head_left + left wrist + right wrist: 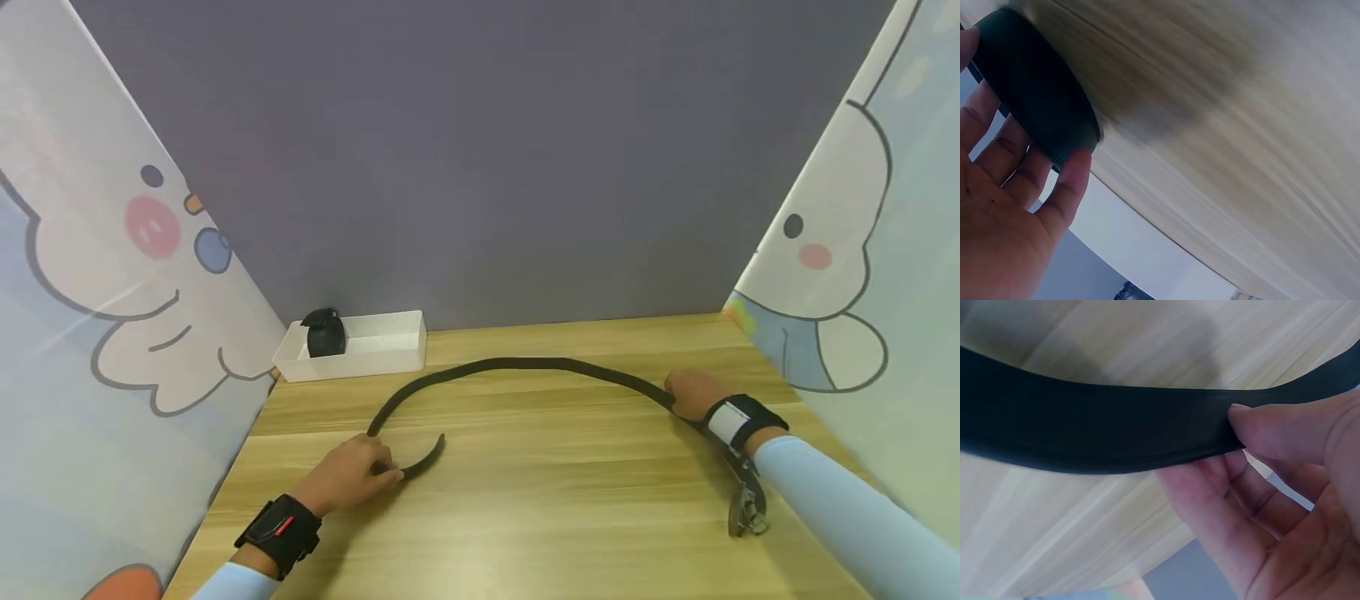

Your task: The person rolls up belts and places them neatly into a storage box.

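Observation:
A black belt (517, 363) arches over the wooden table, its middle bowed toward the back wall. My left hand (345, 477) grips it near the plain tip, which curls up to the right past the thumb. In the left wrist view, fingertips lie along one edge of the belt (1035, 81), and only part of the thumb shows. At the other end, my right hand (696, 395) pinches the strap between thumb and fingers, clearly seen on the belt (1097, 428) in the right wrist view. The metal buckle (746, 510) hangs below the right wrist.
At the back left of the table (540, 517) stands a white tray (386, 362) with a rolled black item (326, 335) in it. A grey wall (495, 167) rises behind. Cartoon-printed panels (67, 358) flank both sides.

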`<state>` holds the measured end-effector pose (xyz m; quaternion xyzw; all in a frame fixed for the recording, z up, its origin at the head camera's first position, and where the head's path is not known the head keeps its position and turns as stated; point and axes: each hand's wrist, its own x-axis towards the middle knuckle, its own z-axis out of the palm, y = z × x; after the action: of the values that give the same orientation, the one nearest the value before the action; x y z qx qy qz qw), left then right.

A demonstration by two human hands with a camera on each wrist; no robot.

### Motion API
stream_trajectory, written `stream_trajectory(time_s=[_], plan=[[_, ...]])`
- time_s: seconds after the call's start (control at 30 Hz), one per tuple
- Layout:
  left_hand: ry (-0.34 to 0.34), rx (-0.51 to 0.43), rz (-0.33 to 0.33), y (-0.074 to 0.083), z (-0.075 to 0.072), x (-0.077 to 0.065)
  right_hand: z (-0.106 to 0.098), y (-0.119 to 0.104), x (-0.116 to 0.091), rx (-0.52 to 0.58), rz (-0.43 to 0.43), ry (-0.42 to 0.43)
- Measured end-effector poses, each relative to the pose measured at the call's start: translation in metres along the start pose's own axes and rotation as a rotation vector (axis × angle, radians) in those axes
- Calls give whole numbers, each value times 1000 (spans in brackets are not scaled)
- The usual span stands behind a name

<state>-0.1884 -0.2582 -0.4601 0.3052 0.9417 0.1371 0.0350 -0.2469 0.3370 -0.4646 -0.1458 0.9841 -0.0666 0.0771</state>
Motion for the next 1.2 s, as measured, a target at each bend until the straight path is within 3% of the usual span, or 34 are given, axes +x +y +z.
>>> stream_trajectory(time_s=[0.13,0.53,0.97,1.07,1.2], plan=[[4,-2,-17,-2,-4,-15,-5,-18,9,14,-2,-36],[-42,6,-39,-6,-12,-29,-11,-37,16,11,-25,-19],[-84,-85,-60,-13,-24,-49,-8,-55,30,40,-100,-12],[-90,-81,-70,-14,-26,-53,-8,-56,30,74,-128,-38],[-90,-77,-88,-14,-27,-56,-15,-55,17,118,-98,-101]])
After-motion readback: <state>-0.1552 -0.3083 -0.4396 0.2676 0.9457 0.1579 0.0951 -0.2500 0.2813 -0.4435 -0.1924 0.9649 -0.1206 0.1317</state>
